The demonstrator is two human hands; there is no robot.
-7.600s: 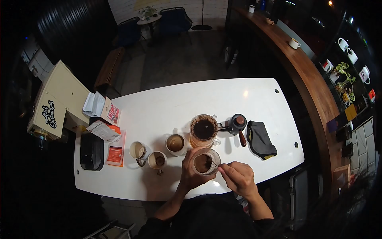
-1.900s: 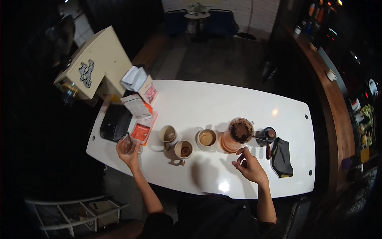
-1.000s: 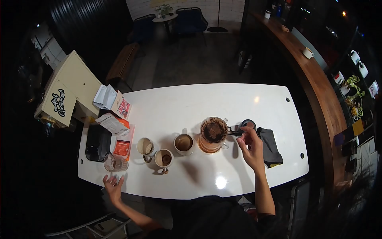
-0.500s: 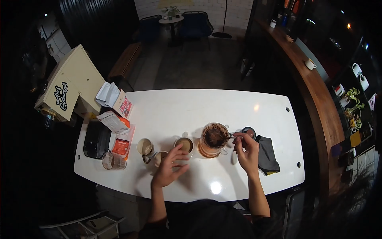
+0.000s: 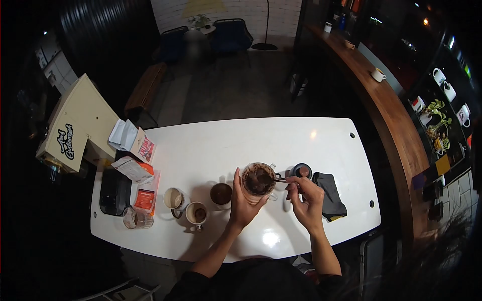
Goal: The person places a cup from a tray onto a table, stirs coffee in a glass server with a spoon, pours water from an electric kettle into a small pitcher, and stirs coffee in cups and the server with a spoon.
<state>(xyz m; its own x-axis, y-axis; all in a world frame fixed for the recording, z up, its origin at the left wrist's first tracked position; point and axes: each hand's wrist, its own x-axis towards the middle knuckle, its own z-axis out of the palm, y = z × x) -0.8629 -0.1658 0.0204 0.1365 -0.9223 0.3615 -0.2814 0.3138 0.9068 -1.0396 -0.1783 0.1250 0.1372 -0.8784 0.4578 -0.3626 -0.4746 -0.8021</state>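
Observation:
My left hand (image 5: pixel 244 206) is wrapped around the near-left side of a coffee dripper (image 5: pixel 258 179) with dark, wet grounds inside. It sits over a glass server whose handle shows at the right. Between the fingers of my right hand (image 5: pixel 307 198) is the handle of a spoon (image 5: pixel 282 179), its tip at the dripper's right rim. Left of my hands stand a mug with dark liquid (image 5: pixel 221 194), a mug with a little brown residue (image 5: pixel 196 213) and a pale cup (image 5: pixel 173 198).
A dark round container (image 5: pixel 302 171) and a folded dark cloth (image 5: pixel 330 195) lie at the right on the white table (image 5: pixel 241 135). At the left are a glass (image 5: pixel 136 218), coffee bags (image 5: pixel 134 169), a black device (image 5: pixel 115 190) and a cream machine (image 5: pixel 75 128).
My left hand has moved right from above the mugs onto the dripper. The spoon is still in my right hand at the dripper's rim. The whole view has shifted slightly.

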